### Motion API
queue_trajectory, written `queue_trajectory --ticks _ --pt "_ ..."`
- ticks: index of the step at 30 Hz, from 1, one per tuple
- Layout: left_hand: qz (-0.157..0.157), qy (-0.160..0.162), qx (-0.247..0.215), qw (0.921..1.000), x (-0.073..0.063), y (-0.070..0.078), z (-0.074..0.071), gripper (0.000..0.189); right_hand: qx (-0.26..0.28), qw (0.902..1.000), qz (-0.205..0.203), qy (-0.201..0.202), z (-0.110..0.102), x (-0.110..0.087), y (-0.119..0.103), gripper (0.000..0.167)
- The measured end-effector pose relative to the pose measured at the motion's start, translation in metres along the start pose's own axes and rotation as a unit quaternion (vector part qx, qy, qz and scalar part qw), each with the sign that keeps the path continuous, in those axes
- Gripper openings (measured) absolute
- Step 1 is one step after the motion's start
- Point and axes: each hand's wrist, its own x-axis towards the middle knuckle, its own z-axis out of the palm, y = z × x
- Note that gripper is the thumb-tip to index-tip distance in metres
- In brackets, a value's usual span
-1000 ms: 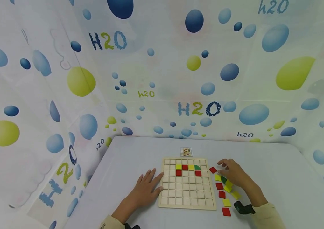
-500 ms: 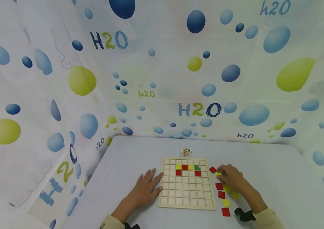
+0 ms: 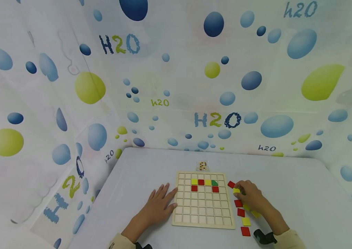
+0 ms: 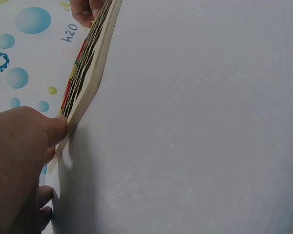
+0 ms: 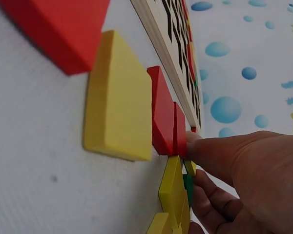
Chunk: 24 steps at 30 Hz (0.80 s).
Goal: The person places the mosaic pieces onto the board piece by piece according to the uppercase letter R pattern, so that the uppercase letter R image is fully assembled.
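Observation:
My left hand (image 3: 158,208) lies with spread fingers at the left side of a wooden grid board (image 3: 196,202), thumb and index finger at its edge. In the left wrist view the thumb (image 4: 56,127) touches the board's rim. Yellow, red and green tiles sit in the board's upper cells. Right of the board, my right hand (image 3: 251,197) pinches a yellow square tile (image 3: 236,190) between thumb and fingers, close over the table. Its palm hides part of the pile beneath; a green tile (image 5: 187,187) shows near the fingers in the right wrist view.
A small printed pattern card (image 3: 202,165) lies behind the board. Loose tiles line the board's right side, among them a red tile (image 3: 246,231), a yellow tile (image 3: 246,221) and another red tile (image 3: 231,184). A patterned curtain (image 3: 176,69) surrounds the white table (image 3: 151,159).
My right hand has come down from above the loose tiles and closed its fingertips on a yellow tile. The left hand and the board have stayed in place.

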Motion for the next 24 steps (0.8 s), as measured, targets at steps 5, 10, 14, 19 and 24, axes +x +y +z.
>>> queue_trajectory --ticks 5,10,14,19,24 --pt "0.001 -0.002 -0.001 1.0000 -0.001 0.000 -0.001 0.063 -0.017 0.9998 -0.009 0.006 0.003 -0.003 -0.003 0.026" --pt "0.000 -0.002 0.001 1.0000 0.000 0.000 0.000 0.063 -0.021 0.9995 -0.019 0.013 0.006 -0.006 -0.008 0.029" --pt "-0.004 -0.005 0.004 1.0000 0.001 0.001 0.000 0.063 -0.006 0.9994 -0.030 0.017 0.009 -0.005 -0.017 0.030" --pt "-0.010 -0.008 0.006 0.9999 0.002 0.001 0.001 0.063 0.007 0.9989 -0.041 0.021 0.017 -0.001 -0.035 0.029" --pt "-0.011 -0.007 0.006 0.9999 0.003 0.002 0.001 0.063 0.018 0.9975 -0.067 0.015 0.034 0.004 -0.060 0.025"
